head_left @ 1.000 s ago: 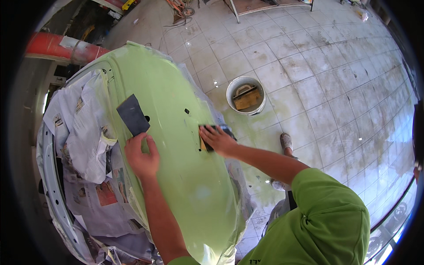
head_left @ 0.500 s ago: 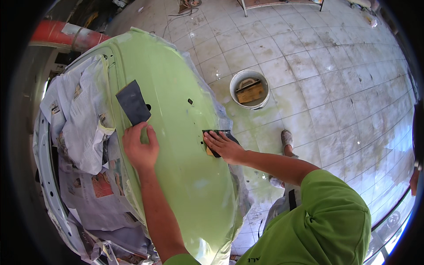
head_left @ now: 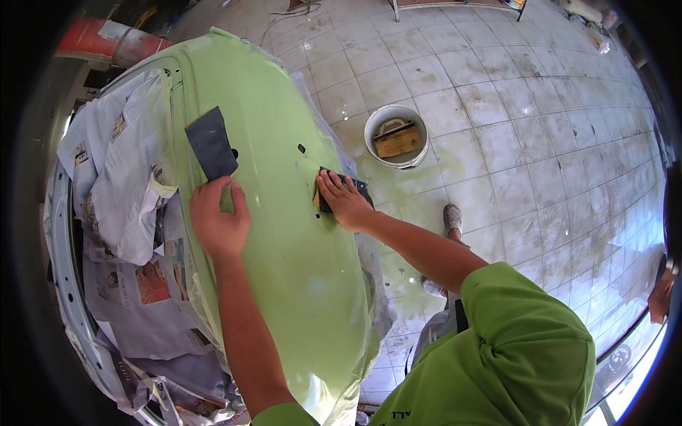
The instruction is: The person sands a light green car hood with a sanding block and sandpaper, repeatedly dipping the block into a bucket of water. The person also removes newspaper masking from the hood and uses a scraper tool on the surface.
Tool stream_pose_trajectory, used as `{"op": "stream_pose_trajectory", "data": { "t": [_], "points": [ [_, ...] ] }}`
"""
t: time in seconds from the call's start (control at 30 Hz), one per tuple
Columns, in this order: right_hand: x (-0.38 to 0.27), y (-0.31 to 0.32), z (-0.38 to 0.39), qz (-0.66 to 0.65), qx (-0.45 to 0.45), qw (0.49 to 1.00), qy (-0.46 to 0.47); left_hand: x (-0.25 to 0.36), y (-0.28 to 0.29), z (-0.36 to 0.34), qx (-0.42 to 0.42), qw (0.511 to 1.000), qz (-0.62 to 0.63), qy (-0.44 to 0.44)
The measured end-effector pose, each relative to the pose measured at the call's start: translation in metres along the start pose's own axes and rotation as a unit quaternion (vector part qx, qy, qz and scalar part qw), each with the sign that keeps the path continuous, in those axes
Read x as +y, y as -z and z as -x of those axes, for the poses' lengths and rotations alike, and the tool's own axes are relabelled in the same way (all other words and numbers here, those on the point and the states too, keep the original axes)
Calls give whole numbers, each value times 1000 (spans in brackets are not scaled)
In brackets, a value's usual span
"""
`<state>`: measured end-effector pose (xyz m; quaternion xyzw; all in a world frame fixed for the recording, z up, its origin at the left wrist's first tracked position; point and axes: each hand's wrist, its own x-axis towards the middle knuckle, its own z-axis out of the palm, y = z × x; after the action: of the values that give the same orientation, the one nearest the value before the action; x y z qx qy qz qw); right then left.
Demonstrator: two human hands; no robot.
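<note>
A pale green car body panel (head_left: 284, 270) spreads out below me. My left hand (head_left: 219, 220) rests on its left side, fingertips closed over the near end of a dark sandpaper sheet (head_left: 210, 145). That sheet lies along the panel beside a round black hole. With its palm down, my right hand (head_left: 346, 204) presses a sanding pad (head_left: 323, 192) wrapped in black sandpaper against the panel's right side. A tan edge of the pad shows by the fingers, and a loose dark flap sticks out past the hand. Several small dark holes mark the surface nearby.
Newspaper masking (head_left: 131, 298) covers the opening to the left. Plastic sheeting (head_left: 376, 305) hangs along the panel's right edge. A white bucket (head_left: 370, 135) with murky water and a tan block-like object stands on the tiled floor (head_left: 497, 142). A red cylinder (head_left: 106, 39) lies behind the panel.
My right hand has slid the sanding pad forward along the panel, towards the far holes. My left hand and the sandpaper sheet keep their place on the panel; the whole view has shifted slightly.
</note>
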<state>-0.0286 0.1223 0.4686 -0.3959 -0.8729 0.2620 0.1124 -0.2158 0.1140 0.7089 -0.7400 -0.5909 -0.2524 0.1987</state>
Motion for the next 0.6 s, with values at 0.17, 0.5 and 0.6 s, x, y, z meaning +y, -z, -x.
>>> {"op": "stream_pose_trajectory", "data": {
  "t": [0.17, 0.5, 0.6],
  "points": [
    [-7, -27, 40, 4, -50, 998, 29, -8, 5, 9, -5, 999, -8, 36],
    [42, 3, 63, -412, 114, 860, -278, -6, 3, 14, -6, 999, -6, 33],
    [46, -18, 21, -285, 288, 911, -72, -8, -1, 7, 16, 1000, 3, 20]
  ]
}}
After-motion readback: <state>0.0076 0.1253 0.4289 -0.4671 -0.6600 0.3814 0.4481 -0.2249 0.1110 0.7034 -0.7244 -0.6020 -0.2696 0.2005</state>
